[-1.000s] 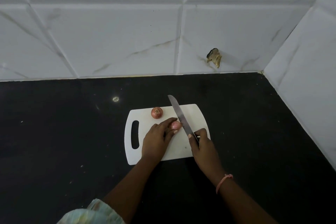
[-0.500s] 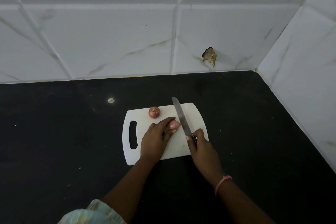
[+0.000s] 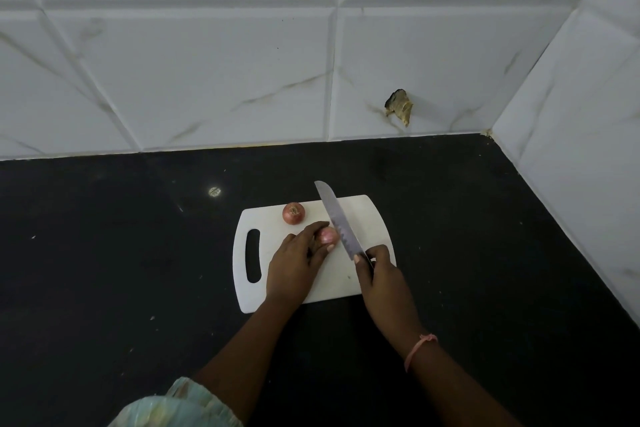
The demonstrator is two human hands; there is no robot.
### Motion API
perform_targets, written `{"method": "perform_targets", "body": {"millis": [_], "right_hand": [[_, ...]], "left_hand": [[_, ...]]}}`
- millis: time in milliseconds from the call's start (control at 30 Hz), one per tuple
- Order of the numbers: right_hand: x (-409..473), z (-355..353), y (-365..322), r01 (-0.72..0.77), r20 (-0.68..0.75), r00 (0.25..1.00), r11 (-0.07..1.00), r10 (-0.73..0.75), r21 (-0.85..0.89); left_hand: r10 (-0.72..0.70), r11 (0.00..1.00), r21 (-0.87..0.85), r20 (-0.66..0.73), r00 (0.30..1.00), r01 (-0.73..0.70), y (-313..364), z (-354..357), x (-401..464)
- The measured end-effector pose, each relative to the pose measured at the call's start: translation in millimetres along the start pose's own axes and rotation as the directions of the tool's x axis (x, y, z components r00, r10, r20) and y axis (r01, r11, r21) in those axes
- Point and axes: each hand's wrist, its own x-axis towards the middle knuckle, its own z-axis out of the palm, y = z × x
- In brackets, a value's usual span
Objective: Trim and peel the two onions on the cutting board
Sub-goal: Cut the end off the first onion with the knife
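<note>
I see a home kitchen corner: a black stone tabletop (image 3: 104, 253) meets white marble-veined wall tiles (image 3: 207, 73), with a white cutting board (image 3: 374, 218) on it.

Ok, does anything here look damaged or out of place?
Yes: the wall tile behind the counter has a broken hole, dark and ragged-edged, just above the countertop. The work on the cutting board looks orderly.

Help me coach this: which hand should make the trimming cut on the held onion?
Probably the right hand: it grips the knife, blade beside the held onion. The left hand holds that onion on the cutting board.
</note>
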Motion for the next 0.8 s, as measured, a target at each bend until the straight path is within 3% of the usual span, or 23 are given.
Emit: {"method": "perform_targets", "body": {"millis": [200,467,800], "right_hand": [[2,3,0,-0.074,0.037,0.996,0.996,0.076,-0.044],[4,2,-3,-0.01,0.025,1.0,0.983,0.015,-0.181],[22,-14,-15,0.036,0.131,0.991,0.958,0.001,-0.283]], "left_hand": [[-0.001,1.0,-0.005,0.014,1.0,0.001,0,-1,1],[-0.003,1.0,0.023,0.01,1.0,0.002,2,-1,0],[-0.044,0.996,0.079,0.038,0.998,0.041,8,-2,-1]]}}
